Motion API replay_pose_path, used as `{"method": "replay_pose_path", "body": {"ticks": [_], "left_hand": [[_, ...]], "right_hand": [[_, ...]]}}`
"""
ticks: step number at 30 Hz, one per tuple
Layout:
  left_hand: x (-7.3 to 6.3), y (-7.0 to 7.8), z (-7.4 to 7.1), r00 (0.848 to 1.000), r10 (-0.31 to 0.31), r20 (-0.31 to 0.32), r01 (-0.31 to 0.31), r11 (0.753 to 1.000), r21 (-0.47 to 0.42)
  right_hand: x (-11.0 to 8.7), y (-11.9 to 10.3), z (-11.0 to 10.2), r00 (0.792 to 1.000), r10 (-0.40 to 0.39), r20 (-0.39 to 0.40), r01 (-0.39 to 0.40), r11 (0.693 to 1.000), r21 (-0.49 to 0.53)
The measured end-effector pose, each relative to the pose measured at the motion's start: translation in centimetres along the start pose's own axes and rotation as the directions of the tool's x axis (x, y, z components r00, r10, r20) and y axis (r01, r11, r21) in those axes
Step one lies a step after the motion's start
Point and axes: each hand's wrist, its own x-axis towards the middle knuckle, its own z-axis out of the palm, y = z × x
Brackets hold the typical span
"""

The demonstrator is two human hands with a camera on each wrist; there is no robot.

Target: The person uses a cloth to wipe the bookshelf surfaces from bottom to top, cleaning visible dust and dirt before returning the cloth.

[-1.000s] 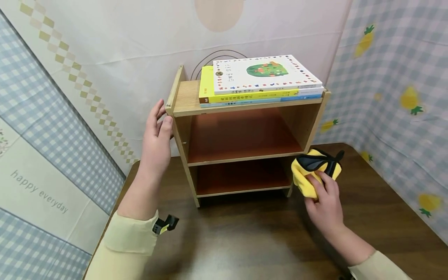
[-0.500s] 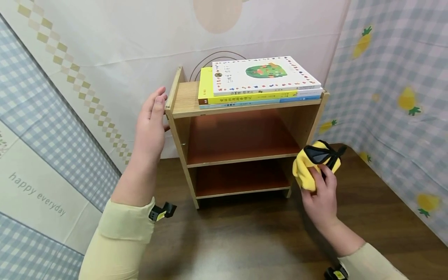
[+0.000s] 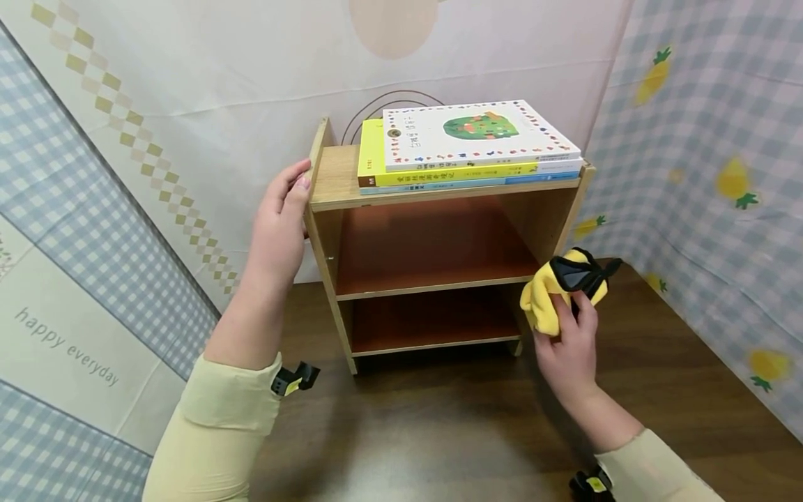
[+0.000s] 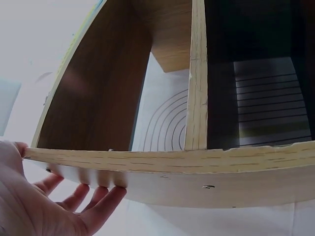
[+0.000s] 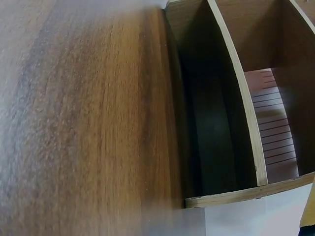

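A small wooden bookshelf stands on the dark table, with two reddish-brown shelf boards inside. My left hand is at its left side panel. In the left wrist view the spread fingers touch the panel's outer face, and the thumb lies by its edge. My right hand holds a bunched yellow cloth with black-grey trim, to the right of the bookshelf. A sliver of the cloth shows at the right wrist view's edge. The fingers under the cloth are partly hidden.
Several books lie stacked flat on top of the bookshelf, a white-covered one uppermost. A brown wood-grain table carries it. Printed fabric curtains enclose the back and both sides.
My left hand shifted outward from the side panel, then came back in to touch it. My right hand with the cloth has risen slightly. The bookshelf and books have stayed put.
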Motion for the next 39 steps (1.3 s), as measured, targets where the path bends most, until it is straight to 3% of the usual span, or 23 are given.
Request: {"method": "replay_pose_path", "body": {"ticks": [11, 22, 39], "left_hand": [[0.4, -0.3, 0.1, 0.998, 0.054, 0.024, -0.055, 0.998, 0.032], [0.5, -0.5, 0.4, 0.997, 0.08, -0.011, -0.08, 0.996, 0.039], [0.4, -0.7, 0.5, 0.994, 0.102, -0.023, -0.102, 0.995, 0.023]], "right_hand": [[0.4, -0.4, 0.3, 0.998, -0.058, -0.024, 0.058, 0.998, -0.015], [0.8, -1.6, 0.3, 0.997, -0.08, -0.012, 0.08, 0.997, -0.015], [1.4, -3.2, 0.1, 0.981, -0.165, 0.102, 0.177, 0.977, -0.117]]}}
